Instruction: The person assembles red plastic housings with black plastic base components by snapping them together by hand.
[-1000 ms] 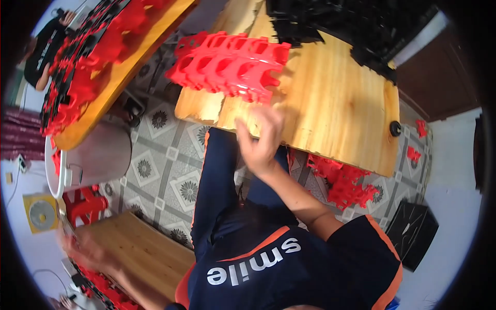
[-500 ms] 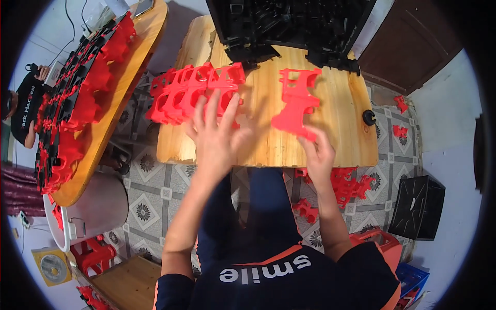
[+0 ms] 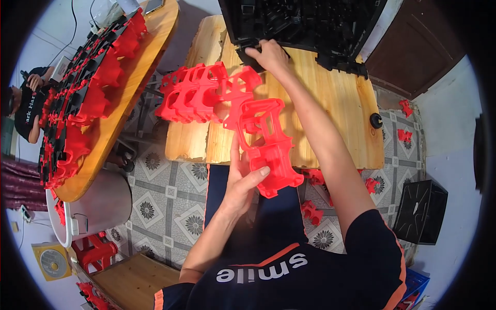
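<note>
Red frame point(image 3: 271, 153) clamped btwn L fingers point(image 3: 235, 156); R fingers point(image 3: 269, 50) by blk part point(image 3: 249, 60), grip unclear.

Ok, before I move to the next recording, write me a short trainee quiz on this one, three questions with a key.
1. Which hand grips the nearest red frame?
A) left hand
B) right hand
C) both
2. True or false: the small black round piece lies to the left of the row of red frames on the wooden table.
3. Fill in the colour: the right hand is at a ____ piece by the mouth of the large container.

Key:
1. A.
2. False; it lies to the right, near the table's right edge.
3. Black.
</note>
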Demonstrator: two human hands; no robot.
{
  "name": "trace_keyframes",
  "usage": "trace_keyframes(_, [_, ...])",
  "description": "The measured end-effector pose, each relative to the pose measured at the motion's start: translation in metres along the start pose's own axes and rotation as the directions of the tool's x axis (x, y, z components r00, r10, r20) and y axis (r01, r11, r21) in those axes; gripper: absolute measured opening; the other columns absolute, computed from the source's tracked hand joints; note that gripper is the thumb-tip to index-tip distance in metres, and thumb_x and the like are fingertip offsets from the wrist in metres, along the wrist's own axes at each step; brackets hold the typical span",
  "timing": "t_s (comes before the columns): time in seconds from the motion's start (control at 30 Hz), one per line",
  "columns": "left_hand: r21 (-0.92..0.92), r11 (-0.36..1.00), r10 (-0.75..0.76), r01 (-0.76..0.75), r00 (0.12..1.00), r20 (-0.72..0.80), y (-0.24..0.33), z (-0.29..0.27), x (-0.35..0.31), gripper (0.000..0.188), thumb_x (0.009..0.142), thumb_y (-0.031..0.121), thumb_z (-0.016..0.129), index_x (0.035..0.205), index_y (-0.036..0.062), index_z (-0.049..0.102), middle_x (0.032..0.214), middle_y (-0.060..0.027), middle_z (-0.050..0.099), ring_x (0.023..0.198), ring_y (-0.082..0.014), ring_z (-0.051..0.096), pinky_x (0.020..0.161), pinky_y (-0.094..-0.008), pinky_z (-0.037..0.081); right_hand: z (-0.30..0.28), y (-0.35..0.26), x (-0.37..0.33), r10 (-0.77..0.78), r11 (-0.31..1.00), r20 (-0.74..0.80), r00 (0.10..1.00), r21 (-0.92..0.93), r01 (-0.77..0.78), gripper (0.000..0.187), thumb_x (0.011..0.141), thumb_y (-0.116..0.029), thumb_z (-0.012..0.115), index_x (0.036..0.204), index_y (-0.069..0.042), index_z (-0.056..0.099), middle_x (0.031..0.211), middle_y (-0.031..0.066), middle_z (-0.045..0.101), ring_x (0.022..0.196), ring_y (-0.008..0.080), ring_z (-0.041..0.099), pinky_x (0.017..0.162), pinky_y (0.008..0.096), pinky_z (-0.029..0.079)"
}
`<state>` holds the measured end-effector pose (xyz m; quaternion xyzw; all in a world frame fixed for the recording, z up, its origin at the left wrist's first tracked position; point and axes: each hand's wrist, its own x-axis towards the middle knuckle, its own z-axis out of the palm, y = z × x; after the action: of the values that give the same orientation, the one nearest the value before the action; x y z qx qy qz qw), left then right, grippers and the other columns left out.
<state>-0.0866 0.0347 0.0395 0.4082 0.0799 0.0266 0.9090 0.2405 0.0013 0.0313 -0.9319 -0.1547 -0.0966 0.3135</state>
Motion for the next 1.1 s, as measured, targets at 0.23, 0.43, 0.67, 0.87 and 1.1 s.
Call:
trace_keyframes(0.23, [-0.131, 0.988, -0.081, 0.082, 0.997, 0.006, 0.0, -0.023, 0.007, 0.078, 0.098, 0.041, 0.053, 0.155, 0.014, 0.007, 0.151, -0.0125, 0.032, 0.138, -0.0253, 0.037, 0.113, -0.0435, 0.034, -0.027, 0.049, -0.02, 0.013, 0.811, 0.147, 0.989, 0.576, -0.096, 0.023, 0.083, -0.022, 0.072, 0.095, -0.003, 0.074, 0.069, 0.007, 0.068, 0.054, 0.014, 0.059, 0.056, 0.0281, 0.048])
trace_keyframes(0.43, [0.049, 0.998, 0.047, -0.045, 0.998, -0.037, 0.004, -0.013, 0.024, 0.064, 0.099, 0.047, 0.048, 0.149, 0.0109, 0.028, 0.146, -0.0082, 0.042, 0.134, -0.0225, 0.043, 0.11, -0.0438, 0.037, -0.164, 0.019, -0.165, -0.365, 0.768, -0.135, 0.921, 0.515, 0.38, 0.021, 0.084, -0.001, 0.067, 0.105, 0.002, 0.07, 0.102, 0.0057, 0.062, 0.085, 0.0113, 0.06, 0.078, 0.0243, 0.049])
trace_keyframes(0.67, [-0.026, 0.999, 0.021, -0.02, 0.999, 0.047, 0.011, -0.006, 0.012, 0.076, 0.098, 0.031, 0.057, 0.153, 0.0085, 0.011, 0.141, -0.0109, 0.044, 0.129, -0.0187, 0.045, 0.109, -0.0376, 0.037, -0.162, -0.05, -0.269, -0.594, 0.777, -0.109, 0.797, 0.179, 0.603, 0.035, 0.068, -0.007, 0.078, 0.101, -0.004, 0.069, 0.099, 0.0078, 0.061, 0.089, 0.0243, 0.06, 0.075, 0.0344, 0.05])
trace_keyframes(0.87, [0.077, 0.991, 0.103, -0.109, 0.991, 0.086, 0.01, -0.006, 0.001, 0.066, 0.1, 0.041, 0.05, 0.152, 0.0121, 0.022, 0.144, -0.0074, 0.044, 0.13, -0.02, 0.046, 0.108, -0.0397, 0.038, -0.152, -0.059, -0.279, -0.607, 0.782, -0.097, 0.789, 0.105, 0.615, 0.037, 0.067, -0.005, 0.078, 0.102, -0.003, 0.067, 0.097, 0.0084, 0.061, 0.088, 0.0256, 0.059, 0.073, 0.0343, 0.051])
trace_keyframes(1.1, [-0.011, 0.994, 0.113, -0.112, 0.979, 0.169, 0.015, -0.007, -0.002, 0.076, 0.095, 0.028, 0.058, 0.153, 0.0123, 0.012, 0.141, -0.0115, 0.044, 0.128, -0.0215, 0.047, 0.106, -0.0389, 0.041, -0.15, -0.057, -0.268, -0.664, 0.729, 0.041, 0.746, 0.256, 0.635, 0.036, 0.072, -0.011, 0.079, 0.104, -0.001, 0.067, 0.101, 0.009, 0.063, 0.09, 0.0247, 0.061, 0.078, 0.0331, 0.05])
